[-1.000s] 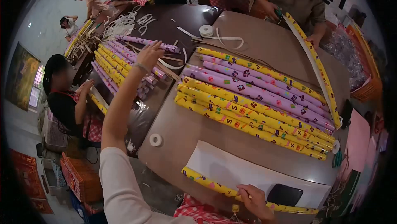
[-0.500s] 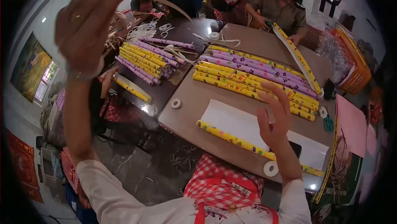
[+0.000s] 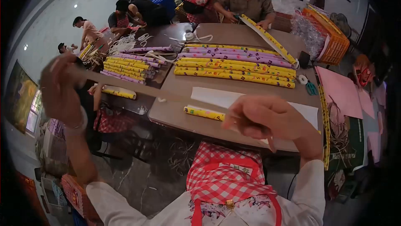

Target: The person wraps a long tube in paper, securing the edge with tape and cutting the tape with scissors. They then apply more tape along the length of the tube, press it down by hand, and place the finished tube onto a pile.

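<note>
A long, thin tan strip [image 3: 138,87] is stretched between my two raised hands, blurred by motion. My left hand [image 3: 62,90], at the left, is closed on one end of it. Over the table's front part, my right hand [image 3: 267,117] pinches the strip near its other end. Below and behind my right hand lies a partly unrolled sheet of yellow patterned paper, its white side [image 3: 215,95] up and its near edge a yellow roll [image 3: 204,113]. My right hand hides the middle of that roll.
Yellow and purple paper rolls [image 3: 238,71] lie in a row across the table [image 3: 167,115]; a bundle of rolls [image 3: 125,68] sits on the left table. Scissors [image 3: 311,88] and a white tape roll [image 3: 302,79] are at right. A person [image 3: 246,2] opposite handles a yellow roll.
My left hand has come down, drawing the strip across. My right hand was open and apart from the strip; now it has moved over and pinches it. The view has shifted.
</note>
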`<move>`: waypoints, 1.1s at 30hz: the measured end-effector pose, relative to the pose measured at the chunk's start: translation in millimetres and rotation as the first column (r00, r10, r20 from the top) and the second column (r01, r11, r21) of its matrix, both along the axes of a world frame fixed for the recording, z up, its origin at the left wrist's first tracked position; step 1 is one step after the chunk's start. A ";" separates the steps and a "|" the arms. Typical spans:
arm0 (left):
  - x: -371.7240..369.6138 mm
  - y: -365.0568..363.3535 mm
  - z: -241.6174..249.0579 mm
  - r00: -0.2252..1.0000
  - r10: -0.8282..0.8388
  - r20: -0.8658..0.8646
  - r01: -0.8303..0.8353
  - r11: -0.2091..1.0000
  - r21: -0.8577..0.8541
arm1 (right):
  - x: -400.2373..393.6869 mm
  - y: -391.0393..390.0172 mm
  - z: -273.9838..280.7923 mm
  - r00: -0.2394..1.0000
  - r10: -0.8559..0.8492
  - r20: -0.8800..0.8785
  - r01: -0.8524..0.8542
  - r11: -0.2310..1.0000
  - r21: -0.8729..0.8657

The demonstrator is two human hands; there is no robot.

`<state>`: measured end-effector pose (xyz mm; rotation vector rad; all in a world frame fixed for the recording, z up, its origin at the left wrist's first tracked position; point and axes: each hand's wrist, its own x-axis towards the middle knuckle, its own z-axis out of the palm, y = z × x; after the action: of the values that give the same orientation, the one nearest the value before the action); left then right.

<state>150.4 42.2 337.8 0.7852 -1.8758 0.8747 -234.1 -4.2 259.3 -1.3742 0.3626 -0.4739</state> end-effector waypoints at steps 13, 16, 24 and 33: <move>-72.1 -87.6 -214.8 0.948 -0.267 -0.175 0.319 0.791 0.522 | -229.4 32.0 -76.5 0.567 -0.389 -0.726 0.434 0.890 -0.138; -96.0 -85.9 -266.5 0.949 -0.265 -0.174 0.316 0.743 0.590 | -250.0 19.7 -117.6 0.279 -0.481 -0.831 0.312 0.864 -0.395; -155.5 -59.6 -285.0 0.892 -0.421 0.163 0.260 0.775 0.576 | -40.7 -12.9 -181.3 0.774 -0.585 -0.242 0.207 0.596 -0.776; -126.7 -40.5 -280.9 0.957 -0.074 -0.280 0.236 0.757 0.609 | 49.5 -13.4 -201.8 0.806 -0.552 -0.214 0.387 0.765 -0.516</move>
<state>23.7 1.8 56.9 1.0618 -1.9888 -0.0082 -184.6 -17.5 57.5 -1.8347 0.9723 -0.7698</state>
